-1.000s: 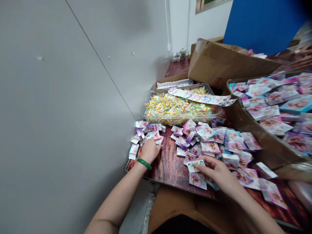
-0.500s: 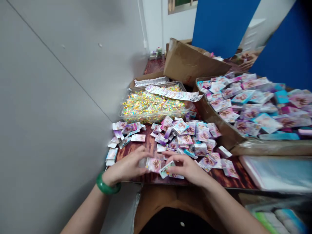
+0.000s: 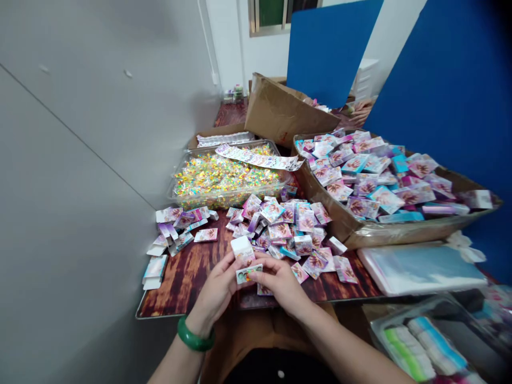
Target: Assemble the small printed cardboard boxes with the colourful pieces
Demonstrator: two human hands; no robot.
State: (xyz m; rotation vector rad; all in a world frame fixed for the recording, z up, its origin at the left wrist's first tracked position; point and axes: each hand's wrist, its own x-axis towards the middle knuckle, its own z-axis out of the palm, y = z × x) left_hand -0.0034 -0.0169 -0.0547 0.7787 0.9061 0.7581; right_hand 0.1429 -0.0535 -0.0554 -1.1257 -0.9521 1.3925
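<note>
My left hand (image 3: 215, 288) is closed on a small printed paper box (image 3: 242, 249), whose white end flap stands up. Between the thumb and fingers of my right hand (image 3: 285, 284) is a small white card (image 3: 241, 276) with round coloured spots. The card sits just in front of the box, at its lower edge; whether the two touch I cannot tell. Beyond my hands lies a heap of small printed boxes (image 3: 280, 230). More boxes with loose flaps (image 3: 170, 226) lie to the left, along the grey wall.
A clear tub (image 3: 224, 200) holds colourful small packets, with a printed strip (image 3: 256, 158) across it. At right, a carton (image 3: 360, 230) is full of printed boxes, behind clear plastic bags (image 3: 424, 266). A grey wall (image 3: 80, 213) closes the left. Another person's hand (image 3: 361, 112) shows behind a blue panel.
My left hand has picked up the small box from the table and brought it together with the card in my right hand. The view has shifted to the right.
</note>
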